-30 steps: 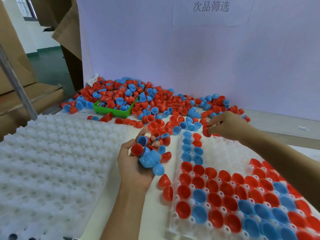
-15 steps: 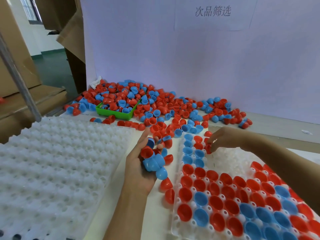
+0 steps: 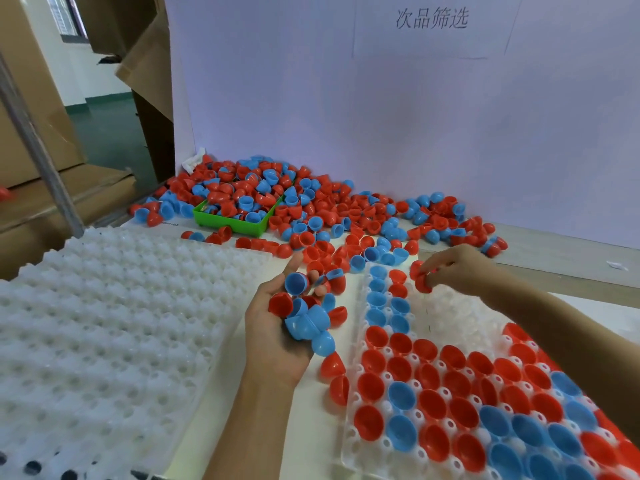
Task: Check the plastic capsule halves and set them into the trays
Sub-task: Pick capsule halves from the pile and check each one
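**Capsule halves going into the clear tray**

We take the clear plastic tray with round pockets as our landmark. Its near pockets hold red and blue plastic capsule halves, open side up, and a double column of blue and red halves runs up its left edge toward the far end; the far middle pockets stand bare.

Our left hand lies palm up just left of the tray, fingers curled around a handful of blue and red capsule halves. Our right hand hovers over the tray's far end, its fingertips pinching a single red capsule half just above the pockets there.

Two loose red halves rest on the table against the tray's left edge. Beyond the tray's far end spreads a loose heap of red and blue halves, with a small green plastic bin set in it. Farther left of the tray sits a white moulded tray stack, its pockets unfilled.
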